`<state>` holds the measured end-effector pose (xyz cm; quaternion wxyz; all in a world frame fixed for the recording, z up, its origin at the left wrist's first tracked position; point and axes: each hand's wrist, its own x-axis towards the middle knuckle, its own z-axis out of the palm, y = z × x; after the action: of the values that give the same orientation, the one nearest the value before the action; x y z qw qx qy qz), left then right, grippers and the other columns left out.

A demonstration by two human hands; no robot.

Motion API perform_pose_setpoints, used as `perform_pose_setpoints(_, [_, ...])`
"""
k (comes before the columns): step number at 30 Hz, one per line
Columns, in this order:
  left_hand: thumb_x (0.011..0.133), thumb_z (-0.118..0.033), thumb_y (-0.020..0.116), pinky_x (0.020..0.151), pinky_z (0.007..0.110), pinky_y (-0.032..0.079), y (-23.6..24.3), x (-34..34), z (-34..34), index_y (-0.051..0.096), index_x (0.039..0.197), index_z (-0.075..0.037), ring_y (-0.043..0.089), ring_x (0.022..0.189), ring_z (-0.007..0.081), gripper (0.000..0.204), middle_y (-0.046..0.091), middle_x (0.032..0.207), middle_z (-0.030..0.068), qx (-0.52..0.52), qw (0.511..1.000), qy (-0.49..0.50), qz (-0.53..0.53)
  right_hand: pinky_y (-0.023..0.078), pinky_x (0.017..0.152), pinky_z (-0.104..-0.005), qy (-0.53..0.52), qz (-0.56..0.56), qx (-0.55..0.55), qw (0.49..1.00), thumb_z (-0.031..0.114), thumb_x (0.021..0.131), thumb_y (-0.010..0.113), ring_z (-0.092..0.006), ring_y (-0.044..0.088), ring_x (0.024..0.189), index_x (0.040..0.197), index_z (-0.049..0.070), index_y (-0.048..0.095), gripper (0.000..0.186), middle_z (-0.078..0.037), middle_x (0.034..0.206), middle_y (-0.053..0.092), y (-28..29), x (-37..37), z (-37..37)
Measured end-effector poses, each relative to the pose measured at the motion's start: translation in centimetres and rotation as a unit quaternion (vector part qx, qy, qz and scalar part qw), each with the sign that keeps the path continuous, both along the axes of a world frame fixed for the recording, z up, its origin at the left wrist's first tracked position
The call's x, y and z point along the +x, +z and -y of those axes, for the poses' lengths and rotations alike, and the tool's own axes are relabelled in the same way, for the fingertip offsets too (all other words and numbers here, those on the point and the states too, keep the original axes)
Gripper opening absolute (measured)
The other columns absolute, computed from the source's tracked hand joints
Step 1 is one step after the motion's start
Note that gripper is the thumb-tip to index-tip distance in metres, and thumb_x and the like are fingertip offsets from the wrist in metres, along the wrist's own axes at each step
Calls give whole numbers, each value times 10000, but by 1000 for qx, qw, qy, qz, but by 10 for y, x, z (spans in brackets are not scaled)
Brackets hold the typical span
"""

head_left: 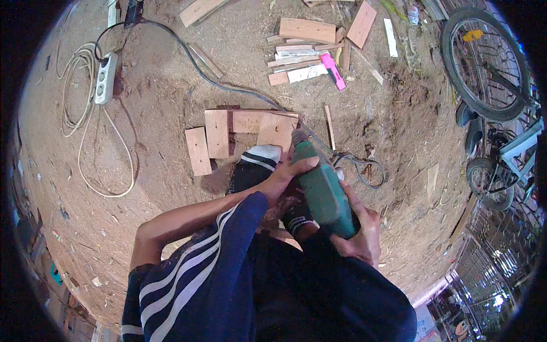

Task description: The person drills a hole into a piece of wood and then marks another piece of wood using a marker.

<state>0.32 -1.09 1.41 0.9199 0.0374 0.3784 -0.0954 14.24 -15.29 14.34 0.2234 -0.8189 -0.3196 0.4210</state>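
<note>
A green electric drill [326, 199] points away from me, with its chuck [298, 137] at the right edge of a light wooden board [278, 130]. Whether the bit enters the wood is hidden. My right hand [364, 231] wraps around the drill's rear. Farther forward, my left hand [281, 178] rests its thumb along the drill's front body; its other fingers are mostly hidden underneath. A sock-covered foot [261, 157] presses close to the board. Left of it lie more joined wooden pieces [217, 134], some with small dark holes or screw heads.
A black cable [228, 88] runs from a white power strip [105, 80] beside a coiled pale cord [74, 97]. Far ahead, cut planks [307, 29] lie near a pink-and-black handled tool [333, 72]. A bicycle wheel [447, 62] stands at right on the dirt floor.
</note>
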Motion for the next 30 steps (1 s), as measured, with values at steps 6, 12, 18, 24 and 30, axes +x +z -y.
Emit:
perform_pose_setpoints(6, [911,-483,729,1109,449,478,4,-4,-9,559,1384,-56,648,1189,285,659,661,1298,128,13,1000,8,21,587,816,-432,92,8,6,996,94,573,821,-419,745,883,1546,193,498,1030,-244,980,736,-2,2,6])
perform_pose_setpoints(12, [912,-449,728,1095,413,473,-5,-5,-9,543,1401,-70,633,1208,260,646,651,1315,109,25,998,-51,-15,556,855,-414,-19,14,23,999,177,630,901,-338,733,858,1470,143,592,896,-198,986,751,-6,-11,4])
perform_pose_setpoints(18, [893,-434,755,1080,386,463,2,9,-19,574,1358,-68,625,1186,219,618,655,1275,77,142,986,-79,42,595,821,-399,20,35,59,997,80,661,807,-370,769,900,1517,60,505,908,-244,1007,749,-9,-3,3])
perform_pose_setpoints(24, [848,-339,852,989,346,492,1,32,-37,602,1338,-69,634,1122,171,613,673,1208,47,263,948,-59,167,550,985,-415,-36,-4,16,999,139,658,843,-384,723,1112,1588,86,381,1040,-235,1173,725,-29,5,7])
perform_pose_setpoints(30, [870,-348,852,1044,362,467,22,54,-41,598,1361,-64,617,1172,177,621,678,1242,56,305,920,-118,216,601,885,-433,-61,9,96,993,160,635,857,-381,748,1010,1624,66,264,1157,-253,1122,728,-60,-1,34])
